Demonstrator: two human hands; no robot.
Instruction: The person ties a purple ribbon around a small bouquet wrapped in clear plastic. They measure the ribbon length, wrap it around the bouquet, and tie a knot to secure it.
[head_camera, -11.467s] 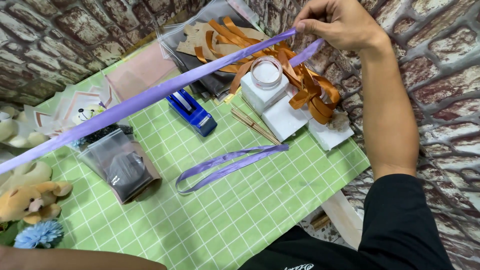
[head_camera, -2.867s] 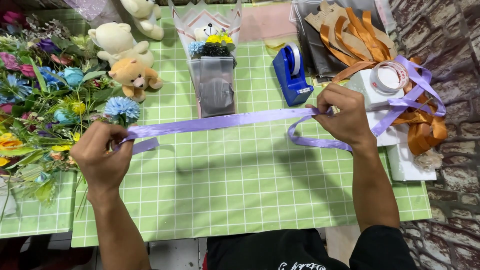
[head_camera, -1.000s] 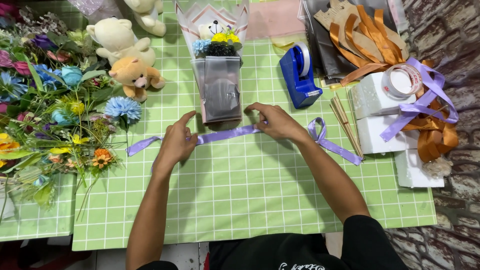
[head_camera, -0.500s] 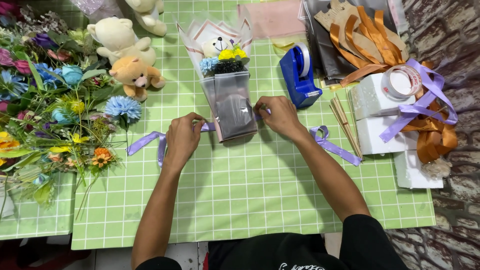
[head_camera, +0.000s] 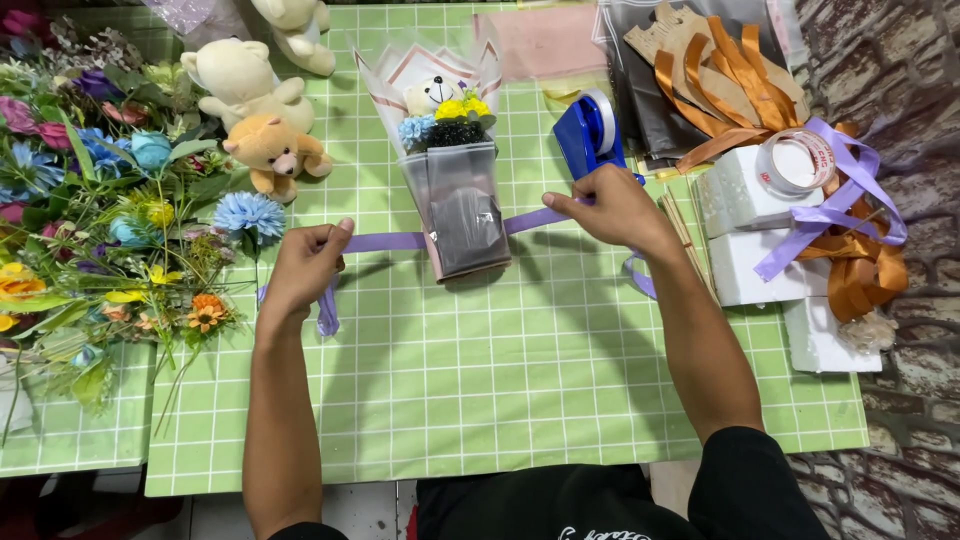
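At centre of the green grid mat (head_camera: 520, 400), a small wrapped bouquet (head_camera: 455, 190) lies over a lilac ribbon (head_camera: 385, 241). The left hand (head_camera: 300, 270), at nine o'clock of the bouquet, pinches one ribbon end; the right hand (head_camera: 615, 205), at three o'clock, grips the other, fingers closed. The ribbon apparently passes beneath the wrap, though the crossing is hidden. Good practice: keep both ends level and evenly taut, centred on the narrow stem. A blue tape dispenser (head_camera: 590, 135) stands at one o'clock.
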